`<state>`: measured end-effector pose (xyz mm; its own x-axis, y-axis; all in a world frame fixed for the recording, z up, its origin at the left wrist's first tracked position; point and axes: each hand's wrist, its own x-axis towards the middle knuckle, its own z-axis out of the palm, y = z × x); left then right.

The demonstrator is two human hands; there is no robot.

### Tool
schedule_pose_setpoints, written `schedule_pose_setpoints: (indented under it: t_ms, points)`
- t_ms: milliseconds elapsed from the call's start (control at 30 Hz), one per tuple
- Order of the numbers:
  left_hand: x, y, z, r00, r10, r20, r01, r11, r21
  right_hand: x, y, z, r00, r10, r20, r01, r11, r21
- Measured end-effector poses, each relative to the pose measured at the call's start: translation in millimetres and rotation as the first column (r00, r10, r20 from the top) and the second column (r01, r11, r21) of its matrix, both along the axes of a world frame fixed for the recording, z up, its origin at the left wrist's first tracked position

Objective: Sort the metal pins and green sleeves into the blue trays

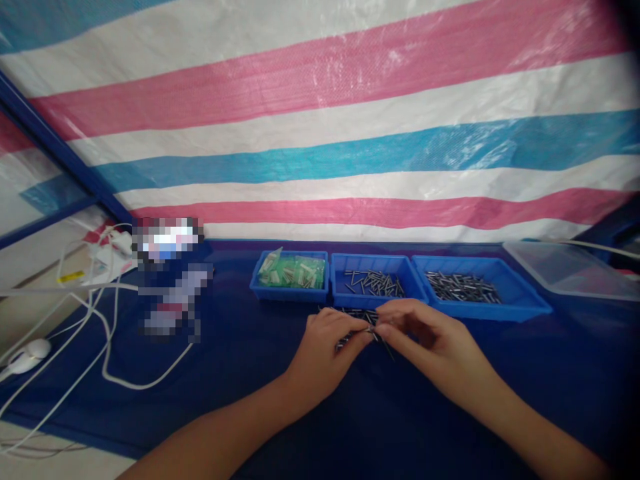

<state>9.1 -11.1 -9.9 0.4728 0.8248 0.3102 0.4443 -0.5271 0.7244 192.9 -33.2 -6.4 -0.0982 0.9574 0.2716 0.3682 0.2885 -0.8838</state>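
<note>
Here, hands [323, 343] over a dark-blue tabletop [320, 440], striped sheeting [320, 157] behind.

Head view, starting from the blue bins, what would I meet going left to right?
Left bin with green packets → middle bin with metal rods → right bin with more rods → clear plastic sheet.

A pass along the glossy dark blue desk [300, 440] is open on the near side, between the two forearms. Beyond the bare left hand [320, 343] and bare right hand [440, 343], a row of three blue rectangular plastic bins [357, 299] blocks a low sweep — their open tops admit fingers from above. Looping white cables [140, 387] obstruct the left; a red, white and blue striped plastic sheet [320, 157] closes the back.
</note>
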Motion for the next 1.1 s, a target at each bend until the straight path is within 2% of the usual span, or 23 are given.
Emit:
schedule_pose_setpoints:
  t_ms: [67, 267, 467, 700, 800, 900, 967, 1033, 1100]
  points:
    - [0.4, 0.0, 0.3, 1.000, -0.004, 0.020, 0.004, 1.000, -0.008, -1.0, -0.4, -1.0, 0.999, -0.015, -0.030, 0.014, 1.000, -0.027]
    - [-0.5, -1.8, 1.0, 0.997, -0.070, 0.027, 0.070, 0.998, 0.002, -0.5, -4.3, 5.1, 0.995, 0.068, 0.070, -0.068, 0.998, 0.003]
    - [0.2, -1.6, 1.9, 0.997, -0.065, 0.048, 0.065, 0.998, 0.001, -1.5, -5.4, 4.3, 0.998, 0.028, 0.062, -0.029, 0.999, 0.019]
    - [0.8, -2.1, 2.8, 0.996, -0.060, 0.072, 0.061, 0.998, -0.016, -3.1, -6.9, 8.2, 0.993, 0.074, 0.094, -0.081, 0.994, 0.075]
    - [-1.4, -1.8, 4.5, 0.995, -0.023, 0.095, 0.025, 1.000, -0.017, -0.1, -5.0, 10.9, 0.984, 0.093, 0.153, -0.107, 0.991, 0.086]
    - [-4.1, -1.0, 5.8, 0.999, -0.004, 0.048, 0.005, 1.000, -0.029, 11.1, 0.9, 14.5, 0.959, 0.121, 0.257, -0.161, 0.977, 0.141]
    - [-5.9, -0.4, 5.0, 0.999, -0.024, -0.030, 0.024, 1.000, -0.015, 25.3, 6.5, 17.9, 0.952, 0.011, 0.305, -0.085, 0.969, 0.232]
    - [-7.2, 0.2, 2.6, 0.988, -0.060, -0.142, 0.065, 0.998, 0.025, 43.8, 12.5, 21.4, 0.925, -0.192, 0.328, 0.082, 0.943, 0.322]
    - [-8.2, 0.9, -1.2, 0.962, -0.088, -0.260, 0.110, 0.991, 0.071, 63.5, 18.3, 23.2, 0.852, -0.386, 0.354, 0.262, 0.899, 0.351]
